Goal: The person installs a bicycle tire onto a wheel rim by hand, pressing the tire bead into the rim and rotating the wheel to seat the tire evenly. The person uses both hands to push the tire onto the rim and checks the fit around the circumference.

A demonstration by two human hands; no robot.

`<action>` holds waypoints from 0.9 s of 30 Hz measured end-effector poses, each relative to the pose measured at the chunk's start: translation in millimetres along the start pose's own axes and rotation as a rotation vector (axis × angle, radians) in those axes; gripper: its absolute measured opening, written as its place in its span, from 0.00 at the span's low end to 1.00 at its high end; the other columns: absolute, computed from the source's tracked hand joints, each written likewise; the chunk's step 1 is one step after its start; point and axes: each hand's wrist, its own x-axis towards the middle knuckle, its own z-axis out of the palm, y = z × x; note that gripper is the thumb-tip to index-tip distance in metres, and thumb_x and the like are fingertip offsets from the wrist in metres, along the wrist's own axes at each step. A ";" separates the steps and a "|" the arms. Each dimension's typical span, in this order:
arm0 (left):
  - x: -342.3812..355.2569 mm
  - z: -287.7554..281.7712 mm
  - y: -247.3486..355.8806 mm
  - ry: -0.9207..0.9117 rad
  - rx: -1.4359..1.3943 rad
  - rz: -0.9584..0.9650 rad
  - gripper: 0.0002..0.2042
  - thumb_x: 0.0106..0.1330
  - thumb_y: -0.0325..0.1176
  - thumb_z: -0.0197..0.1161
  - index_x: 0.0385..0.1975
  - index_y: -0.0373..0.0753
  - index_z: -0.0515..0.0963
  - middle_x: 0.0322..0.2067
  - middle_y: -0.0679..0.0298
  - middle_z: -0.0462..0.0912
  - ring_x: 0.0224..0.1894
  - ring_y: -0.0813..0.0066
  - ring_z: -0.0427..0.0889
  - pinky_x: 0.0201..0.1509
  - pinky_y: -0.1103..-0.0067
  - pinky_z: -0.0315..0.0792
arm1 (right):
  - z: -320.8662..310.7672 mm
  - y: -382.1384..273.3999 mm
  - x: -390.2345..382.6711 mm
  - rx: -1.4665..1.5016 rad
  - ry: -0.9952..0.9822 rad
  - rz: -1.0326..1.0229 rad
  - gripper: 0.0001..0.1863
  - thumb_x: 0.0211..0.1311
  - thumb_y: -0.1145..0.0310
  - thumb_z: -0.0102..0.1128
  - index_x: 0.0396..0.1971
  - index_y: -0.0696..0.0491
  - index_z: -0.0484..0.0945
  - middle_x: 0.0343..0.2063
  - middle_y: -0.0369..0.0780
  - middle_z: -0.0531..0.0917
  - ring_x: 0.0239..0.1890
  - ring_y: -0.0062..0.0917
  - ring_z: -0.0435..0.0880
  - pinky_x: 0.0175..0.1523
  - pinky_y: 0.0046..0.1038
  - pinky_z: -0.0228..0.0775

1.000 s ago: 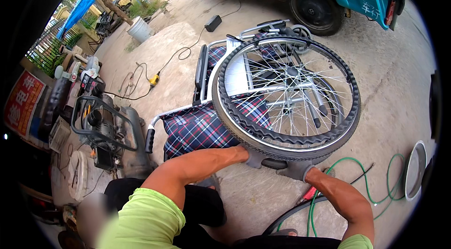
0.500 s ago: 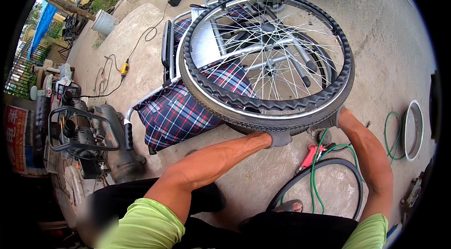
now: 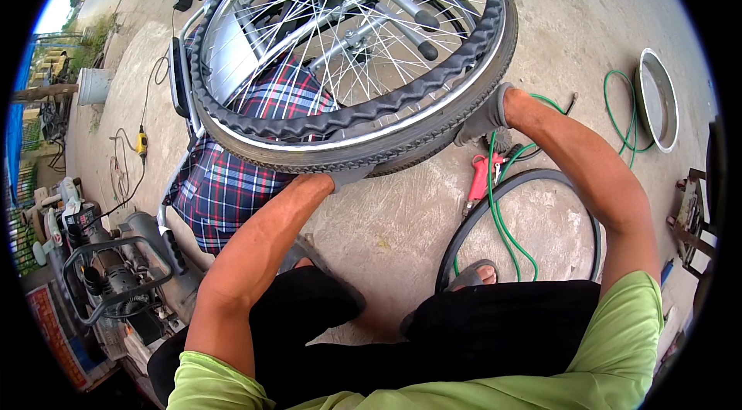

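Observation:
A folded wheelchair lies on its side on the concrete, its large spoked wheel [image 3: 270,130] uppermost, with a black tyre and a wavy black push ring. The plaid fabric [image 3: 228,197] shows beneath it at the left. My left hand [image 3: 353,176], in a grey glove, holds the near edge of the tyre from below. Farther right along the same tyre, my right hand [image 3: 485,120], also gloved, grips the edge. The fingers of both hands are largely hidden by the tyre. A second wheel [image 3: 456,4] lies partly visible under the upper one.
A red air gun [image 3: 479,176] with a green hose [image 3: 502,224] lies by my foot. Beside it is a loose black inner tube or tyre [image 3: 591,232]. A metal basin [image 3: 657,101] stands at the right. An air compressor [image 3: 116,279] is at the left, near a yellow cable connector [image 3: 141,141].
My view has turned, so the wheelchair and hands appear farther up and left. Both hands keep to the near edge of the tyre.

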 end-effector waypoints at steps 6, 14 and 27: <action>-5.7 -1.4 6.9 -0.123 0.015 -0.171 0.16 0.70 0.39 0.57 0.52 0.38 0.76 0.46 0.46 0.81 0.49 0.51 0.80 0.55 0.65 0.72 | 6.3 1.1 6.1 0.036 -0.025 0.034 0.36 0.37 0.52 0.76 0.51 0.51 0.81 0.48 0.47 0.83 0.54 0.44 0.80 0.60 0.38 0.71; -14.9 -18.1 46.0 -0.247 0.097 -0.006 0.28 0.65 0.48 0.62 0.59 0.35 0.74 0.56 0.41 0.75 0.59 0.46 0.74 0.66 0.65 0.65 | 16.6 9.3 3.8 0.018 0.091 -0.036 0.33 0.37 0.51 0.76 0.46 0.52 0.82 0.45 0.47 0.84 0.53 0.43 0.80 0.60 0.38 0.71; 0.5 -9.3 42.9 -0.355 -0.031 -0.103 0.28 0.59 0.44 0.65 0.56 0.30 0.76 0.47 0.41 0.80 0.52 0.51 0.80 0.60 0.66 0.69 | 1.7 -4.0 1.1 0.052 -0.050 0.071 0.31 0.39 0.51 0.76 0.44 0.53 0.83 0.45 0.46 0.84 0.54 0.43 0.80 0.60 0.38 0.70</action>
